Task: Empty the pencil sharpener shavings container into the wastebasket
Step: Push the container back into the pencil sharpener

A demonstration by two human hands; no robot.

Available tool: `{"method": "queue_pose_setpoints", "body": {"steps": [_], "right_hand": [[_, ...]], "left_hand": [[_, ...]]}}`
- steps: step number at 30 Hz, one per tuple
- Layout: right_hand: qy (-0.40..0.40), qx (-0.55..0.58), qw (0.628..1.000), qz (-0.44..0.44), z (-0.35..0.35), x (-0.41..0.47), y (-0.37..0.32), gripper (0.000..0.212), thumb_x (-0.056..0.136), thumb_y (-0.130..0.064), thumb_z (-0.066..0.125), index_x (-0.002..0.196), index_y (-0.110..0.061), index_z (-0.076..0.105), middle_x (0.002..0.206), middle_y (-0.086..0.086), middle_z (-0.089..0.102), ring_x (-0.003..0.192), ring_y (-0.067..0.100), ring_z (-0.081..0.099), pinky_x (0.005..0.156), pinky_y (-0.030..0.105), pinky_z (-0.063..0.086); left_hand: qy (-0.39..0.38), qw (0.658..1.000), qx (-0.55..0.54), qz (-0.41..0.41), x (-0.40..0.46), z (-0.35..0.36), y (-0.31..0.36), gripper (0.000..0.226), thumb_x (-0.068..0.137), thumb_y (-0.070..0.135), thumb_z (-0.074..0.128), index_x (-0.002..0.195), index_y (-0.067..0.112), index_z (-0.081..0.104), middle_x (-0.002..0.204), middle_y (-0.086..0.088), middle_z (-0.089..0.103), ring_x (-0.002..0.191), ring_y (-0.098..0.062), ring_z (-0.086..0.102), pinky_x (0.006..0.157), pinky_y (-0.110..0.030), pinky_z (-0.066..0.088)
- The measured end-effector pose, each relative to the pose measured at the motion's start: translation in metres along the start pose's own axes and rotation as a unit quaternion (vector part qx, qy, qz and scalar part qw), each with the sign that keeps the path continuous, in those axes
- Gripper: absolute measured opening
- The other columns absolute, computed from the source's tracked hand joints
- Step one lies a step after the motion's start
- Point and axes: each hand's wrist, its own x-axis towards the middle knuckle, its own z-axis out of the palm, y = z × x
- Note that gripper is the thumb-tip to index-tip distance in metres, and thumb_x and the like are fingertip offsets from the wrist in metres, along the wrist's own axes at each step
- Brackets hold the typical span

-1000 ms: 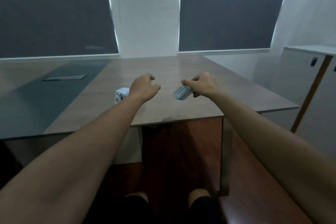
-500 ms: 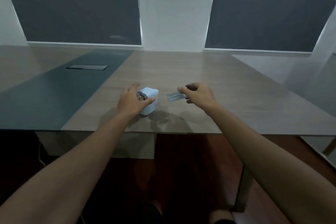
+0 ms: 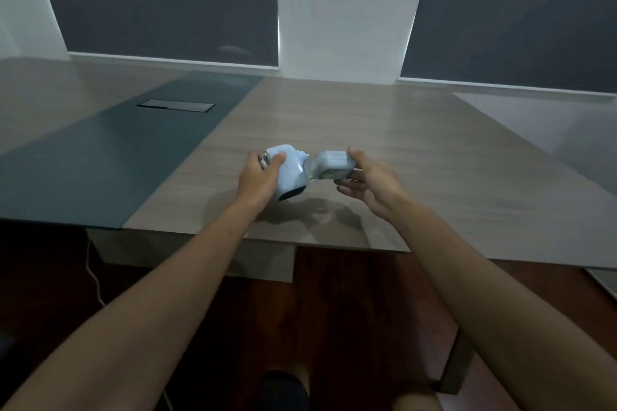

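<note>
A pale blue pencil sharpener (image 3: 291,170) is tilted up off the wooden table (image 3: 384,130), its dark open slot facing me. My left hand (image 3: 258,177) grips it from the left, thumb over its top near the metal crank. The pale shavings container (image 3: 332,165) is held just right of the sharpener, close to its side, pinched in my right hand (image 3: 367,182), whose fingers wrap it from the right and below. No wastebasket is in view.
The table's near edge (image 3: 334,243) runs below my hands. A dark grey inlay (image 3: 110,150) with a cable hatch (image 3: 175,105) covers the table's left part. Dark blinds and a white pillar stand behind. A white cable (image 3: 93,277) hangs over the dark floor.
My left hand has closed on the sharpener and tipped it up off the table. My right hand has brought the container close beside it. My view has shifted left.
</note>
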Motion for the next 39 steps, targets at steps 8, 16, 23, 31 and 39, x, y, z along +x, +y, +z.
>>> {"method": "queue_pose_setpoints", "body": {"steps": [8, 16, 23, 31, 39], "right_hand": [[-0.008, 0.036, 0.999, 0.019, 0.009, 0.004, 0.002, 0.038, 0.09, -0.036, 0.065, 0.109, -0.003, 0.063, 0.093, 0.017, 0.067, 0.08, 0.03, 0.069, 0.074, 0.037, 0.06], [-0.021, -0.007, 1.0, 0.017, 0.014, 0.002, 0.01, 0.049, 0.089, -0.033, 0.069, 0.12, 0.003, 0.062, 0.1, 0.018, 0.067, 0.08, 0.027, 0.069, 0.079, 0.038, 0.061], [-0.033, -0.029, 0.999, -0.01, 0.032, -0.007, 0.02, 0.045, 0.093, -0.039, 0.062, 0.114, 0.002, 0.064, 0.11, 0.018, 0.072, 0.093, 0.029, 0.072, 0.078, 0.037, 0.061], [-0.032, -0.082, 0.996, 0.01, 0.05, -0.013, 0.018, 0.047, 0.101, -0.038, 0.037, 0.111, -0.005, 0.068, 0.096, 0.004, 0.071, 0.084, 0.02, 0.063, 0.075, 0.038, 0.056], [-0.097, -0.137, 0.986, 0.02, 0.086, -0.016, 0.021, 0.049, 0.098, -0.043, 0.04, 0.134, -0.013, 0.054, 0.113, 0.003, 0.067, 0.092, 0.025, 0.061, 0.078, 0.04, 0.055]], "left_hand": [[-0.008, 0.989, -0.144, -0.042, 0.006, 0.004, -0.001, 0.023, 0.083, 0.041, 0.053, 0.091, 0.021, 0.059, 0.09, 0.002, 0.061, 0.087, -0.02, 0.058, 0.08, -0.034, 0.046], [-0.012, 0.992, -0.125, -0.011, 0.003, 0.011, 0.009, 0.038, 0.092, 0.033, 0.052, 0.12, 0.007, 0.057, 0.104, -0.003, 0.058, 0.076, -0.009, 0.054, 0.061, -0.023, 0.041], [-0.027, 0.997, -0.064, 0.038, -0.004, 0.019, 0.016, 0.04, 0.091, 0.04, 0.054, 0.118, 0.011, 0.052, 0.109, -0.006, 0.059, 0.093, -0.023, 0.058, 0.074, -0.033, 0.048], [-0.012, 0.999, -0.016, 0.051, -0.008, -0.001, 0.014, 0.041, 0.09, 0.041, 0.058, 0.117, 0.013, 0.047, 0.108, -0.003, 0.056, 0.091, -0.02, 0.057, 0.063, -0.026, 0.046], [0.126, 0.983, 0.076, 0.105, -0.012, -0.041, 0.001, 0.05, 0.079, 0.046, 0.068, 0.118, 0.02, 0.049, 0.105, 0.004, 0.059, 0.092, -0.018, 0.058, 0.077, -0.03, 0.044]]}}
